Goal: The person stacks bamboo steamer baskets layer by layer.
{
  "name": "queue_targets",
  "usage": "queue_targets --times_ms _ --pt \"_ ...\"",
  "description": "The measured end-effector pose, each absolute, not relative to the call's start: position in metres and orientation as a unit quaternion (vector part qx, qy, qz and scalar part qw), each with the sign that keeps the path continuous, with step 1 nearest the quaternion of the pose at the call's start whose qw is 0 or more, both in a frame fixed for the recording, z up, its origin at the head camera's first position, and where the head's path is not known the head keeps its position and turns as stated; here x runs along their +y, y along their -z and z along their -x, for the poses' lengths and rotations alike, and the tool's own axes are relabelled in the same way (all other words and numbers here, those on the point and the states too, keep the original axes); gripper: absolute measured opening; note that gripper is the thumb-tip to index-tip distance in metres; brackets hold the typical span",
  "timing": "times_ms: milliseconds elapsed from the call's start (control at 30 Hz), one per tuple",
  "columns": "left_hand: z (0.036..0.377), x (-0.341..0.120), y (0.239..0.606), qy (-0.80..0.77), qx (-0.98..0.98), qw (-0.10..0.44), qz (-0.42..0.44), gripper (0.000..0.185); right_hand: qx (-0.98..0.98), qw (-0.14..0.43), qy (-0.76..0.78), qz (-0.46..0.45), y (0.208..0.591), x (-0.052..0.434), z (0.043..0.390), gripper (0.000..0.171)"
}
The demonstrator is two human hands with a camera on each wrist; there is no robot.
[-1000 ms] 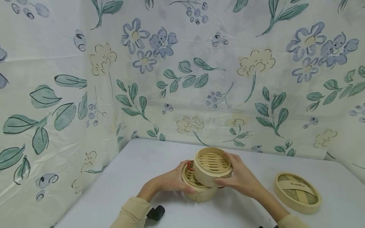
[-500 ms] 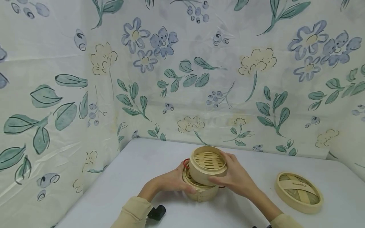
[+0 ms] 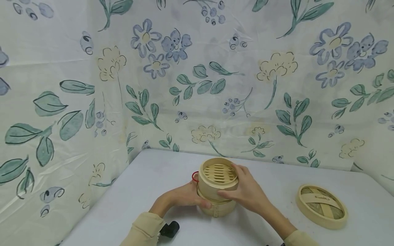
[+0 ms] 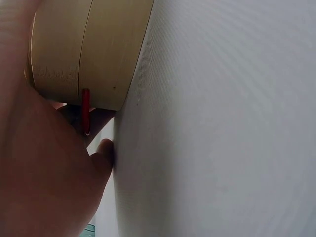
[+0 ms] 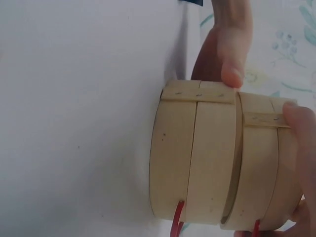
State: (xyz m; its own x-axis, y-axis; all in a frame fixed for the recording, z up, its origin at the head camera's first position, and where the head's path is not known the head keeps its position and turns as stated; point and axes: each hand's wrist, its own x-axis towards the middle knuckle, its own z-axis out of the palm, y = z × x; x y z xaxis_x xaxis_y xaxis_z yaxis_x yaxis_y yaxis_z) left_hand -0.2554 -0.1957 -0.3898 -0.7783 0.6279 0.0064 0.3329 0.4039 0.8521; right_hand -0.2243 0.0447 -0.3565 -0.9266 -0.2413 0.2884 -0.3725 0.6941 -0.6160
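Note:
Two round bamboo steamer baskets are stacked at the middle of the table. My left hand grips the lower basket from the left, thumb at its front, its fingers mostly hidden behind. On top, my right hand holds the upper basket by its right side, between thumb and fingers. In the right wrist view a narrow gap at one side separates the upper basket from the lower basket, so it sits slightly tilted. Slats show inside the upper one. Red loops hang from both baskets.
A round bamboo steamer lid with a woven top lies on the white table to the right. Beside the left sleeve is a black object. Floral cloth hangs behind and on the left.
My right hand has moved left and slightly down with the upper basket, which now covers the lower one's opening. The left hand and lower basket have stayed in place.

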Motion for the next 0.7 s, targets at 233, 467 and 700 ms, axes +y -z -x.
queue_targets --times_ms 233,467,700 --pt "0.255 -0.195 0.390 -0.474 0.817 0.167 -0.285 0.089 -0.917 0.092 -0.357 -0.153 0.355 0.039 0.221 0.109" --pt "0.255 -0.196 0.389 -0.475 0.819 0.165 -0.278 0.086 -0.916 0.099 -0.360 -0.148 0.356 0.036 0.217 0.109" --pt "0.256 -0.196 0.389 -0.475 0.815 0.163 -0.290 0.085 -0.921 0.113 -0.346 -0.139 0.359 0.034 0.213 0.108"
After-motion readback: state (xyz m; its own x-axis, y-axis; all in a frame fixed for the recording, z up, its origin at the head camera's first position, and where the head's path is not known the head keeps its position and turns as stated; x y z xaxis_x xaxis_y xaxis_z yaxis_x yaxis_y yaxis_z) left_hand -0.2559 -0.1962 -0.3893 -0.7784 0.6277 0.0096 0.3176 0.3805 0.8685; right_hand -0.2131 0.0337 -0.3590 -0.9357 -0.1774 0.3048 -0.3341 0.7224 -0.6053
